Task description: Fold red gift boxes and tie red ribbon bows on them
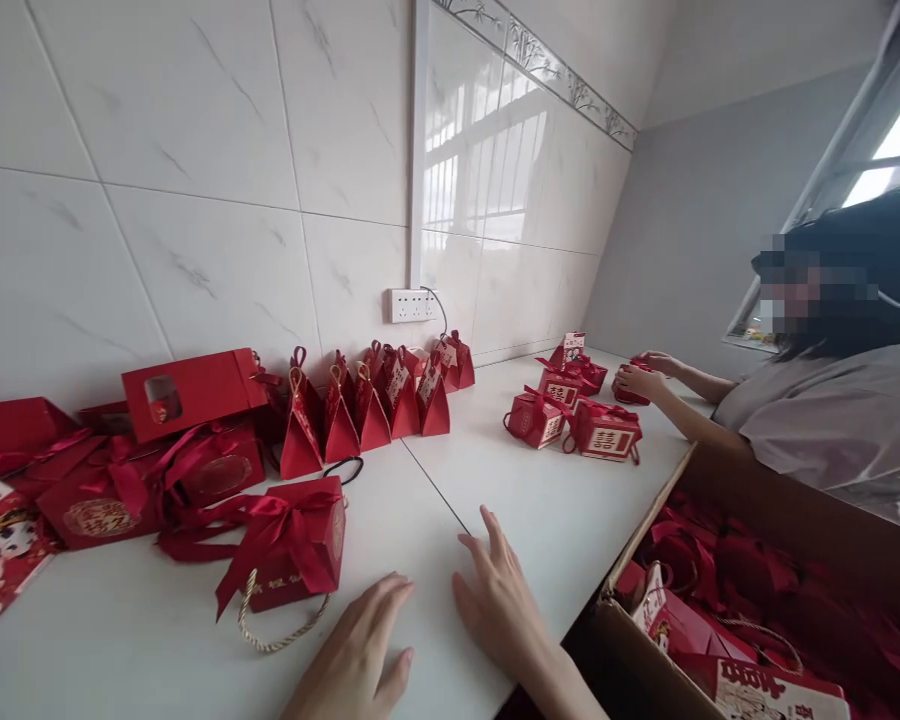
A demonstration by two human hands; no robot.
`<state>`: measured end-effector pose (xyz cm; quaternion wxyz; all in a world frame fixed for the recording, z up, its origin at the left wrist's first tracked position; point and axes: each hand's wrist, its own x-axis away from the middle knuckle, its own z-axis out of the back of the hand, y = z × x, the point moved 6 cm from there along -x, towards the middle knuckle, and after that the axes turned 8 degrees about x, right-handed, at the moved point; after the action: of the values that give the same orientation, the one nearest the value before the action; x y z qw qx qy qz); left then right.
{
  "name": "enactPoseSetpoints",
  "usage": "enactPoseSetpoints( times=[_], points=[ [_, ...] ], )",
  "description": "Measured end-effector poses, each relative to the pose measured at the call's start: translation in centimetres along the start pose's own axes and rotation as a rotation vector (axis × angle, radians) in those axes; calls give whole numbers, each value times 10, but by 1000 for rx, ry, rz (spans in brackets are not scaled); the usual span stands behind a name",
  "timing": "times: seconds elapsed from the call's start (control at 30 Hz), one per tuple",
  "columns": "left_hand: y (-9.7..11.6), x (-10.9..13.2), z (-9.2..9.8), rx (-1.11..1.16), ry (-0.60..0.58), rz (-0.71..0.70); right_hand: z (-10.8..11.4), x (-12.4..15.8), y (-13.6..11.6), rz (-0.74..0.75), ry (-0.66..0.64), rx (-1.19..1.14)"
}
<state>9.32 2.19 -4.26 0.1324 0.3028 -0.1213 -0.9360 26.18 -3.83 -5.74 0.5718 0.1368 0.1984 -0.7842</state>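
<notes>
White and crossed by a thin dark seam, the surface [135, 650] carries red gift boxes, with one bow-tied box [300, 545] upright near its front. Nearest, the left hand [356, 645] is just right of the bow-tied box's rope handle [270, 642], thumb apart from fingers and nothing in its grip; whether it touches the handle I cannot tell. Farther right of that box, the right hand [499, 590] spreads its fingers, its grip likewise holding nothing. Well to the box's right, past the right hand, a cardboard carton [624, 630] holds a heap of red boxes. Left of the bow-tied box, ribboned boxes [101, 500] crowd together, a windowed box [202, 395] lying on top. Just behind it lies a black loop [360, 467], then a row of pyramid-shaped boxes [300, 440]. Beyond and right, boxes with rope loops [606, 430] form another group; past them, a co-worker [810, 400] has both hands on a red box [630, 395]. Farthest back, a socket strip [412, 306] sits on the tiled wall [195, 200]. By my judgement the work is partway: many boxes stand out in groups by shape, while plenty remain in the carton.
</notes>
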Motion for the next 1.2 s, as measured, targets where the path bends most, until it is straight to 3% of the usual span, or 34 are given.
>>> enactPoseSetpoints(
  times=[0.13,0.23,0.33,0.4,0.47,0.53,0.6,0.67,0.8,0.97,1.1,1.2],
  points=[
    [13,-5,4,23,-6,28,-2,1,-6,98,-146,-45],
    [27,-11,17,46,83,-105,3,-12,-14,146,-205,-110],
    [37,-9,46,-32,328,-352,7,-37,-40,246,-294,-288],
    [33,-2,68,-106,485,-426,10,-58,-65,329,-345,-429],
    [14,4,93,-91,633,-292,7,-79,-91,380,-413,-563],
    [-24,11,116,52,781,89,-2,-96,-111,377,-497,-719],
    [-61,22,124,214,852,475,-14,-106,-123,346,-538,-866],
    [-84,27,123,311,821,687,-24,-108,-127,333,-526,-948],
    [-100,24,102,476,649,853,-35,-99,-120,350,-491,-1027],
    [-87,20,77,589,513,838,-21,-93,-110,396,-415,-1084],
    [-79,17,74,523,503,743,-12,-95,-110,469,-460,-1218],
    [-79,17,75,483,509,733,-14,-100,-103,269,-466,-1422]
  ],
)
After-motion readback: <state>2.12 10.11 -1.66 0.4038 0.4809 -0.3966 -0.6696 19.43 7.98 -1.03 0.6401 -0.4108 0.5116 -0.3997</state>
